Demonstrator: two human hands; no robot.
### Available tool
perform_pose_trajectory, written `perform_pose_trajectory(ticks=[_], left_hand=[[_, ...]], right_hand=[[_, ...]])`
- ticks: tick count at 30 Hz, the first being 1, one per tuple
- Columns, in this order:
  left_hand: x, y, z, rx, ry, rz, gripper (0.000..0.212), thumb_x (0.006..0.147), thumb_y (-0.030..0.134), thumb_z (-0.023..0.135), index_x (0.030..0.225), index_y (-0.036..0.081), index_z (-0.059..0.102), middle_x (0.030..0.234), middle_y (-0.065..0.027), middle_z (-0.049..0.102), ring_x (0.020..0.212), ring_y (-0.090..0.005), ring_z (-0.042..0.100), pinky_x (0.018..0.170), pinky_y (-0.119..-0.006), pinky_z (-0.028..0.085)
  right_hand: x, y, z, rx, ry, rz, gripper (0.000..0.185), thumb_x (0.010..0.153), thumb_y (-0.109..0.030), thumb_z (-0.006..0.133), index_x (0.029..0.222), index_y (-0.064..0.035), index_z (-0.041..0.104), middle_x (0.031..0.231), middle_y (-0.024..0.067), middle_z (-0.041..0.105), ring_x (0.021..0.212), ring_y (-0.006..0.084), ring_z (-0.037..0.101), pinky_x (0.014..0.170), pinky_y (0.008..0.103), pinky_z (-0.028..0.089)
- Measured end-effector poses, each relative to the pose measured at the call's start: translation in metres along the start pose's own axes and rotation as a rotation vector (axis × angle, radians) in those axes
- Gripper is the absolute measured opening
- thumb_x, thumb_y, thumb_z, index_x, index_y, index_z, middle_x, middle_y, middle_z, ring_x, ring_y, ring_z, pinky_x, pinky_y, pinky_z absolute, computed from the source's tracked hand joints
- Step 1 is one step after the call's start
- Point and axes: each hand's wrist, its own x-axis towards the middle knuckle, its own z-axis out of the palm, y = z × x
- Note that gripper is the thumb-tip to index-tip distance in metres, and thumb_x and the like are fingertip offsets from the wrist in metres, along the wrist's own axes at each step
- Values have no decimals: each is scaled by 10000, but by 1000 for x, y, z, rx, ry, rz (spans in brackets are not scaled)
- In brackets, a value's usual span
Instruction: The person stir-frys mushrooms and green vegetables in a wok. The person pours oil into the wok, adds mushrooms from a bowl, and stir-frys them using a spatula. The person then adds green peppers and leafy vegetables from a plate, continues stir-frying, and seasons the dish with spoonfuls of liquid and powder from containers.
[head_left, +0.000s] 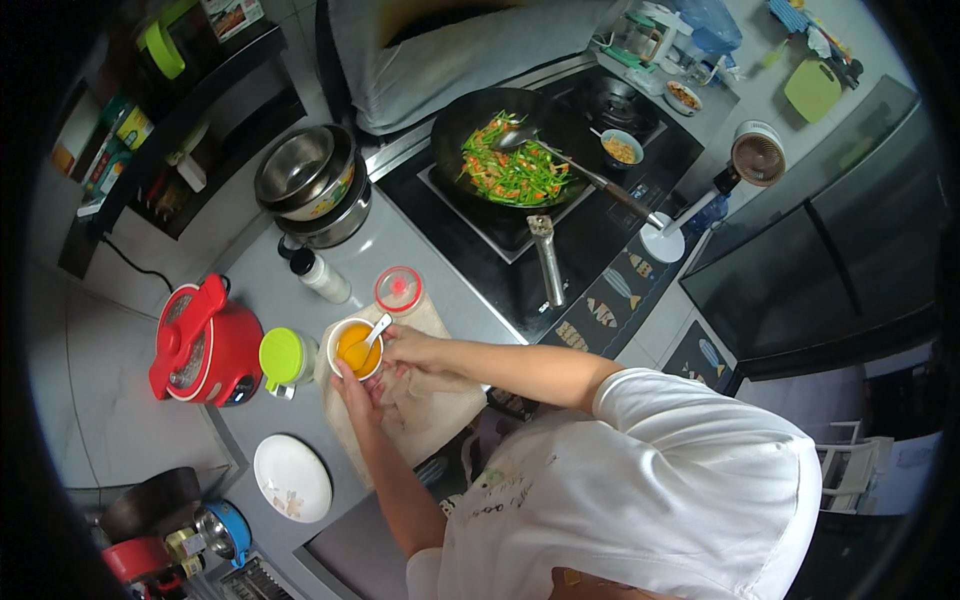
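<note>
A small white bowl (332, 352) of orange-yellow liquid, possibly beaten egg, is held over a beige cloth (431, 416) on the counter. My left hand (361, 397) grips its near side, thumb at the rim. Against the opposite side is my right hand (409, 349), its fingers partly hidden behind the bowl. A white spoon (364, 349) leans in the liquid, its handle jutting past the rim close to my right hand. Just beyond, a clear round lid with a red rim (398, 289) lies at the cloth's edge.
On the cooktop (480, 262) stands a wok (450, 131) of green and orange food, a ladle (592, 176) in it. Around the counter are stacked metal basins (296, 169), a white-filled shaker (322, 277), a green-lidded jar (285, 358), a red cooker (210, 345) and a white plate (292, 478).
</note>
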Motion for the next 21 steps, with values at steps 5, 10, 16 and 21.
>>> perform_pose_trajectory(ticks=[5, 10, 16, 21], left_hand=[[-25, 19, -2, -20, -35, 97, 547, 778, 556, 405, 1138, 157, 304, 955, -48, 510, 679, -141, 532, 457, -225, 375], [-61, 64, 29, 41, -58, 90, 591, 764, 596, 383, 1151, 159, 289, 962, -68, 492, 689, -136, 510, 477, -224, 380], [-74, 92, 78, 119, -123, 135, 651, 752, 631, 357, 1143, 117, 275, 912, -57, 509, 639, -109, 513, 450, -184, 360], [-77, 110, 143, 150, -209, 138, 663, 746, 649, 341, 1122, 106, 281, 836, -53, 529, 530, -91, 528, 390, -164, 373]], right_hand=[[-40, -46, 10, -11, -60, 65, 297, 744, -184, 578, 995, -51, 494, 883, 38, 521, 665, 94, 522, 481, 204, 448], [-67, -94, 6, -332, 202, -286, 288, 786, -299, 562, 904, -36, 557, 682, -8, 546, 573, 56, 467, 484, 199, 375], [-101, -165, -19, -778, 103, -718, 193, 829, -180, 502, 871, 5, 540, 646, 9, 528, 577, 56, 481, 520, 202, 405], [-109, -209, -68, -818, 209, -937, 147, 826, -147, 491, 852, -10, 538, 635, 3, 526, 544, 44, 471, 490, 185, 392]])
